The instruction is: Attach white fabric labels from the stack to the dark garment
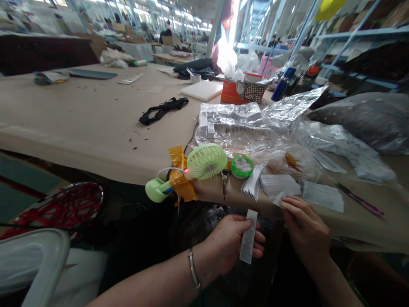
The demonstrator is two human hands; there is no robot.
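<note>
The left hand (234, 238), partly closed, pinches a white label strip (248, 237) at lower centre; the right hand (306, 226), loosely curled, fingers a small slip (286, 196) at the tabletop's (105, 123) edge.

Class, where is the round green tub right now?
In the head view, the round green tub sits near the front edge of the table, just right of the light-green fan and behind the fanned white strips.

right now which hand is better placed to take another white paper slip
Probably the right hand: its fingertips touch a white slip at the beige table; the left hand holds a narrow white strip.
</note>
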